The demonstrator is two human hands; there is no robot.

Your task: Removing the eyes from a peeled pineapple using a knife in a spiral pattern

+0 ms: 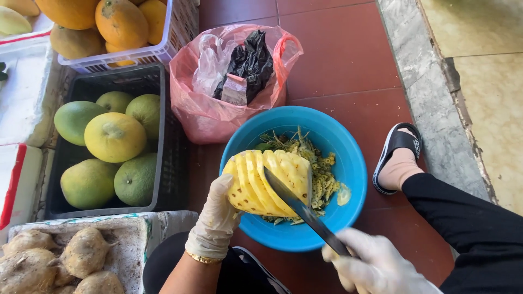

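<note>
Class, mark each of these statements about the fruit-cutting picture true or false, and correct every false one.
1. The left hand holds a peeled pineapple. True.
2. The right hand holds a spoon. False: it holds a knife.
3. The pineapple is above a blue bowl. True.
4. Both hands are bare. False: both wear light gloves.
5. The pink bag lies inside the black crate. False: it sits beside it on the floor.

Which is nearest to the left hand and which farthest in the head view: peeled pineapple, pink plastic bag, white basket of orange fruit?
1. Peeled pineapple: held in the left hand, over the blue bowl.
2. Pink plastic bag: beyond the bowl, on the floor.
3. White basket of orange fruit: top left, farthest.
</note>
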